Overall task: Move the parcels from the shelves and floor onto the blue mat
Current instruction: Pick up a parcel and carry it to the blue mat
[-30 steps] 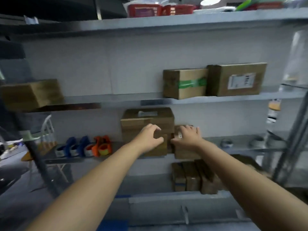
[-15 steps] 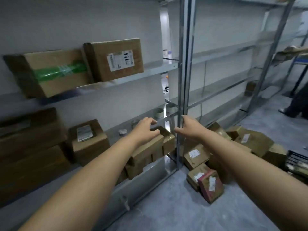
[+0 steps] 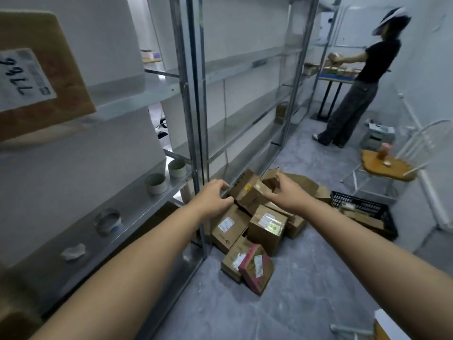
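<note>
cardboard parcel [image 3: 248,192], boxy and taped, seemingly gripped between both hands.

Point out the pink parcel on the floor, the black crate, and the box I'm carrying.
pink parcel [image 3: 255,269]: head view, on its pink top face beside the white label.
black crate [image 3: 362,204]: head view, on its near rim.
carried box [image 3: 247,192]: head view, on the side face between both hands.
</note>
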A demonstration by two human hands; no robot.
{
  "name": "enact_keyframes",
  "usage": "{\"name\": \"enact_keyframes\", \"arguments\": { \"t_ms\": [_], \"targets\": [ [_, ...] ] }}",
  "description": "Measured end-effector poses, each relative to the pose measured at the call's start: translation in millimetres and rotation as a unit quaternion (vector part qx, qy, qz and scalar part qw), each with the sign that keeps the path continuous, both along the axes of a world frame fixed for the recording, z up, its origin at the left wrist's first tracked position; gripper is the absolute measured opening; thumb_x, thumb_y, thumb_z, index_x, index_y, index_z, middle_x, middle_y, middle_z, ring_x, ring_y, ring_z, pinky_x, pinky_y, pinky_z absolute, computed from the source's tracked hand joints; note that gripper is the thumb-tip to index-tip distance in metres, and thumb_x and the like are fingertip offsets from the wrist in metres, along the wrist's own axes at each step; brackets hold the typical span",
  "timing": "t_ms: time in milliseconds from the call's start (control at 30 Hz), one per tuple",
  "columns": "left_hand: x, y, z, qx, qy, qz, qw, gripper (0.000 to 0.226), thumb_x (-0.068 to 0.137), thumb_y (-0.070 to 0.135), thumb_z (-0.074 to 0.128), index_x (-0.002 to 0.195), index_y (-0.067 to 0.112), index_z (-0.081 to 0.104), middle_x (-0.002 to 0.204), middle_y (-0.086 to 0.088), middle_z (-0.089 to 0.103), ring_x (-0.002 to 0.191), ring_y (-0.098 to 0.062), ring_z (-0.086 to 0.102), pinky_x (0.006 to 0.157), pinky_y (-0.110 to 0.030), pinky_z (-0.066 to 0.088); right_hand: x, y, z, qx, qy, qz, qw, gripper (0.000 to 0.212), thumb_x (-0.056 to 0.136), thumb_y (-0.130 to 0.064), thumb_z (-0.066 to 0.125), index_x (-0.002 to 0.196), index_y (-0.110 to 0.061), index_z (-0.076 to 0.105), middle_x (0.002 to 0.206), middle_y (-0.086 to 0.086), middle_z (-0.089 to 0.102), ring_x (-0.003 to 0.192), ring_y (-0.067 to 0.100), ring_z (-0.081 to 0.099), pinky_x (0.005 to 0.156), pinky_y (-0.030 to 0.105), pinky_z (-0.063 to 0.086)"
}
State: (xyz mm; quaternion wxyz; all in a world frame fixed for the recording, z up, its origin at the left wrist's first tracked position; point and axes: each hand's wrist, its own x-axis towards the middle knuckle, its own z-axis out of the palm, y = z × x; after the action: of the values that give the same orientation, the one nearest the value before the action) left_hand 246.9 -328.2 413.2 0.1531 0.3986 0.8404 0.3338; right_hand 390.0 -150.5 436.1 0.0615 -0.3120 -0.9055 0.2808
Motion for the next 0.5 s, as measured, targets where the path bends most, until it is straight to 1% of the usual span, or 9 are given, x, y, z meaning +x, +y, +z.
{"name": "enact_keyframes", "arguments": {
  "t_ms": [100, 167, 200, 267, 300, 333, 367, 433, 500],
  "targets": [
    [-22, 25, -16, -0.021, -0.008, -0.016, 1.000, 0.047, 0.090, 0.030, 0.061, 0.133, 0.016, 0.050, 0.134, -0.001, 0.049, 0.123, -0.016, 0.048, 0.100, -0.030, 0.039, -15, 19, -23, -0.026, -0.014, -0.016, 0.999, 0.061, 0.086, -0.035, 0.063, 0.138, -0.011, 0.039, 0.130, 0.009, 0.053, 0.102, 0.017, 0.052, 0.083, 0.029, 0.046],
    [-34, 43, -27, -0.030, -0.019, -0.027, 0.999, 0.046, 0.090, 0.030, 0.061, 0.133, 0.016, 0.050, 0.133, -0.001, 0.049, 0.122, -0.015, 0.047, 0.100, -0.030, 0.039, -23, 32, -38, -0.038, -0.016, -0.021, 0.999, 0.066, 0.086, -0.032, 0.061, 0.143, -0.011, 0.034, 0.131, 0.010, 0.052, 0.103, 0.019, 0.054, 0.083, 0.028, 0.044],
    [-40, 53, -32, -0.032, -0.027, -0.032, 0.999, 0.045, 0.090, 0.030, 0.061, 0.132, 0.017, 0.050, 0.133, 0.000, 0.049, 0.120, -0.013, 0.047, 0.098, -0.029, 0.040, -26, 40, -45, -0.046, -0.015, -0.024, 0.999, 0.065, 0.087, -0.030, 0.061, 0.143, -0.011, 0.034, 0.128, 0.010, 0.053, 0.097, 0.016, 0.056, 0.080, 0.025, 0.045],
    [-51, 78, -41, -0.029, -0.040, -0.035, 0.998, 0.044, 0.089, 0.030, 0.061, 0.130, 0.019, 0.051, 0.131, 0.002, 0.049, 0.116, -0.010, 0.047, 0.092, -0.026, 0.038, -34, 62, -60, -0.059, 0.002, -0.035, 0.998, 0.040, 0.086, -0.026, 0.062, 0.124, -0.021, 0.050, 0.112, 0.004, 0.061, 0.075, 0.002, 0.051, 0.064, 0.016, 0.041],
    [-56, 92, -46, -0.031, -0.041, -0.035, 0.998, 0.044, 0.089, 0.031, 0.061, 0.131, 0.019, 0.052, 0.131, 0.002, 0.050, 0.117, -0.011, 0.047, 0.091, -0.025, 0.037, -38, 74, -67, -0.069, 0.004, -0.043, 0.997, 0.029, 0.085, -0.026, 0.064, 0.112, -0.027, 0.051, 0.102, -0.002, 0.061, 0.072, 0.000, 0.049, 0.059, 0.014, 0.037],
    [-61, 107, -51, -0.036, -0.042, -0.033, 0.998, 0.045, 0.089, 0.031, 0.061, 0.131, 0.018, 0.052, 0.132, 0.002, 0.049, 0.118, -0.012, 0.048, 0.092, -0.025, 0.038, -43, 86, -73, -0.083, 0.001, -0.049, 0.995, 0.027, 0.085, -0.029, 0.064, 0.108, -0.028, 0.049, 0.095, -0.007, 0.058, 0.075, 0.001, 0.051, 0.060, 0.015, 0.038],
    [-66, 123, -56, -0.042, -0.045, -0.032, 0.998, 0.045, 0.089, 0.031, 0.061, 0.131, 0.018, 0.052, 0.133, 0.001, 0.049, 0.117, -0.012, 0.049, 0.094, -0.025, 0.039, -49, 100, -81, -0.094, -0.007, -0.050, 0.994, 0.033, 0.085, -0.031, 0.064, 0.114, -0.023, 0.050, 0.095, -0.008, 0.055, 0.083, 0.005, 0.054, 0.065, 0.019, 0.040],
    [-76, 155, -68, -0.049, -0.057, -0.033, 0.997, 0.043, 0.089, 0.029, 0.061, 0.130, 0.017, 0.052, 0.133, -0.001, 0.050, 0.110, -0.009, 0.049, 0.091, -0.025, 0.040, -61, 130, -98, -0.105, -0.023, -0.049, 0.993, 0.047, 0.084, -0.034, 0.065, 0.125, -0.016, 0.050, 0.106, -0.003, 0.055, 0.101, 0.018, 0.058, 0.074, 0.027, 0.044],
    [-87, 191, -82, -0.055, -0.070, -0.028, 0.996, 0.043, 0.089, 0.028, 0.060, 0.129, 0.017, 0.053, 0.133, 0.000, 0.050, 0.107, -0.008, 0.048, 0.089, -0.024, 0.038, -77, 166, -115, -0.114, -0.045, -0.057, 0.991, 0.059, 0.084, -0.035, 0.065, 0.134, -0.013, 0.044, 0.126, 0.006, 0.055, 0.115, 0.025, 0.055, 0.086, 0.033, 0.048]
  ]
}}
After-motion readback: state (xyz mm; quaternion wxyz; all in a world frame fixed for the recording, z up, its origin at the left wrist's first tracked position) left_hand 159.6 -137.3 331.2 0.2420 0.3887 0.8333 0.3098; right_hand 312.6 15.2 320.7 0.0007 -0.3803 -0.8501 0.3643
